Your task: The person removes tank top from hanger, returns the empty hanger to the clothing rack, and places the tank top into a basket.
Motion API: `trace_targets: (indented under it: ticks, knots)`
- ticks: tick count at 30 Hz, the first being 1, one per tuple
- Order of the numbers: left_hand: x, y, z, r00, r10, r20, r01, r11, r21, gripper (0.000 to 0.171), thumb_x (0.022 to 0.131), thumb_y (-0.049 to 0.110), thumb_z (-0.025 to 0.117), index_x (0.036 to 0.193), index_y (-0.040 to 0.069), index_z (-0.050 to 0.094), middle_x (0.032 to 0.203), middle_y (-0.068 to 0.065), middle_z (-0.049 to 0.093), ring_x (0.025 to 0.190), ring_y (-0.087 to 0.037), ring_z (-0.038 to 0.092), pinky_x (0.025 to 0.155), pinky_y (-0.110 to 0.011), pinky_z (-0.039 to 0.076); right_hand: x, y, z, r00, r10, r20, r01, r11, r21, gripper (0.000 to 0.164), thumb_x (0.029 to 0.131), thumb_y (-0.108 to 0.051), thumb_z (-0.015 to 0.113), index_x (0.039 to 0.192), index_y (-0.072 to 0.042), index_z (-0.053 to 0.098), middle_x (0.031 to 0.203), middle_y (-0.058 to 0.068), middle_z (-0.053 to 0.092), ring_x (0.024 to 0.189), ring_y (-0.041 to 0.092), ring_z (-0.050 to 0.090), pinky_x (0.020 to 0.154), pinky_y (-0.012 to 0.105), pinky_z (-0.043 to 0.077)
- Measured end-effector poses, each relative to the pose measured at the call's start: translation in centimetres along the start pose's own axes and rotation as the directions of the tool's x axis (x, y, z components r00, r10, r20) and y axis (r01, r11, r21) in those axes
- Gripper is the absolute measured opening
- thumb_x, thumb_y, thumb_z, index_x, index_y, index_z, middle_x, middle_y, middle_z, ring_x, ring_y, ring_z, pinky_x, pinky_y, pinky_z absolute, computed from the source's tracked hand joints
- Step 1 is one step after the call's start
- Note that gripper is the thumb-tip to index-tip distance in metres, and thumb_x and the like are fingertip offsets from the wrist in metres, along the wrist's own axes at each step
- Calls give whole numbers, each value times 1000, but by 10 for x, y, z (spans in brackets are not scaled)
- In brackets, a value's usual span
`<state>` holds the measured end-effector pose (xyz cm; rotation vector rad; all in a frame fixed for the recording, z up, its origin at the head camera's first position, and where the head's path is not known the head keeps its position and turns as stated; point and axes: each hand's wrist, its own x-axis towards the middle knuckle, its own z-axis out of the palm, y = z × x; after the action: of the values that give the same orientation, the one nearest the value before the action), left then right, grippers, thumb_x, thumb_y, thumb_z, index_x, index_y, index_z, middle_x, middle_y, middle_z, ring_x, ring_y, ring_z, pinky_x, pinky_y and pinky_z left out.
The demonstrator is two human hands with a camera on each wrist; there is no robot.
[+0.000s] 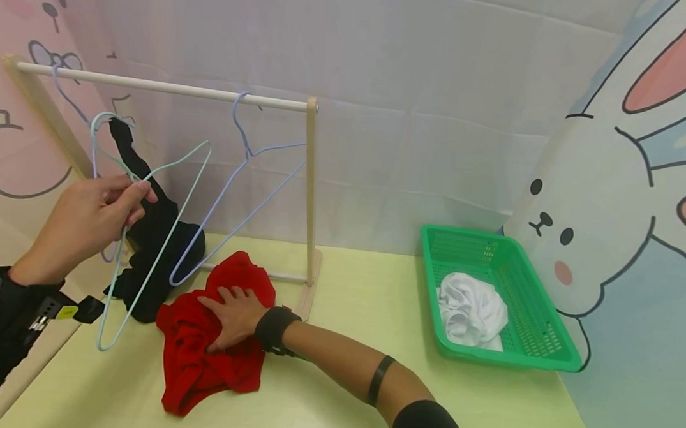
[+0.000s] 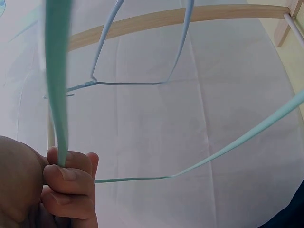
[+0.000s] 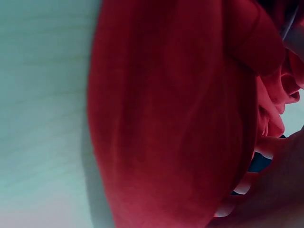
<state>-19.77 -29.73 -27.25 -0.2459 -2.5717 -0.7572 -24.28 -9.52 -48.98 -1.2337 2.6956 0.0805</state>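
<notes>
Plainly, the red cloth (image 1: pixel 198 367) lies bunched on the surface (image 1: pixel 317 417), and the right hand (image 1: pixel 237 319) rests on it, fingers spread, gripping nothing. Taking that cloth as the clock's centre, the left hand (image 1: pixel 92 212) hovers at ten o'clock, pinching the bare mint hanger (image 2: pixel 57 85) near its neck, hook upward. At nearly three o'clock sits a green basket (image 1: pixel 528 318) with a crumpled white cloth (image 1: pixel 471 309) inside. A black cloth (image 1: pixel 154 295) is at eleven; whether a hanger carries it, I cannot tell. Farther back, the rack (image 1: pixel 310 193) spans eleven to one, a bare blue hanger (image 1: pixel 277 148) hooked on its rail (image 1: pixel 170 86) at twelve.

The step in hand looks like readying the red cloth for the mint hanger. The next move probably calls for finding an opening and lifting its edge so the hanger can slip inside.
</notes>
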Motion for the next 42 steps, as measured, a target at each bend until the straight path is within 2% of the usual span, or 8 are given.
trace_targets:
  ticks: [9, 19, 25, 31, 35, 38, 42]
  knots:
    - [10, 3, -5, 1000, -11, 12, 11, 1000, 14, 41, 115, 33, 50, 102, 1, 73, 74, -8, 60, 64, -16, 47, 55, -32, 32, 2, 0, 5, 1000, 4, 18, -3, 1000, -22, 91, 89, -70, 70, 167, -44, 31, 162, -12, 41, 147, 13, 36, 118, 34, 35]
    - [16, 3, -6, 999, -34, 24, 34, 999, 0, 42, 114, 34, 51, 109, 0, 75, 74, -8, 61, 66, -16, 49, 56, -32, 34, -4, -3, 6, 1000, -8, 0, 8, 999, -53, 84, 89, -70, 72, 163, -45, 41, 158, -13, 45, 140, 14, 42, 111, 34, 40]
    - [20, 7, -10, 999, -37, 33, 37, 999, -2, 43, 114, 36, 50, 106, 1, 74, 77, -8, 63, 66, -16, 50, 56, -33, 34, -8, -4, 6, 1000, -27, -8, 27, 998, -61, 81, 89, -68, 73, 160, -43, 46, 152, -14, 50, 135, 13, 45, 109, 34, 41]
    - [31, 11, -13, 999, -28, 30, 28, 1000, 9, 43, 114, 37, 50, 107, 3, 75, 76, -8, 61, 66, -18, 49, 58, -33, 33, -13, -5, 2, 999, -40, 12, 41, 998, -47, 78, 89, -64, 75, 159, -42, 49, 150, -15, 52, 136, 13, 46, 110, 34, 41]
    - [41, 13, -15, 997, -62, 36, 61, 998, 18, 46, 114, 42, 49, 109, 4, 76, 77, -5, 62, 71, -18, 51, 62, -34, 35, -15, -5, -1, 998, -48, 41, 49, 999, -23, 76, 90, -60, 77, 159, -41, 49, 151, -15, 52, 136, 12, 45, 112, 35, 41]
    - [45, 15, -16, 997, -71, 37, 72, 997, -5, 47, 114, 43, 50, 111, 4, 76, 76, -4, 63, 71, -18, 51, 62, -33, 35, -17, -5, -1, 997, -58, 49, 59, 998, -24, 75, 91, -58, 77, 159, -41, 49, 150, -15, 53, 132, 11, 46, 110, 33, 42]
    - [50, 16, -14, 998, -51, 30, 52, 998, -33, 45, 113, 40, 51, 111, 3, 76, 74, -5, 60, 69, -17, 50, 59, -32, 34, -20, -5, 0, 996, -70, 46, 72, 997, -31, 74, 91, -57, 77, 158, -40, 51, 147, -15, 55, 126, 9, 49, 104, 30, 44]
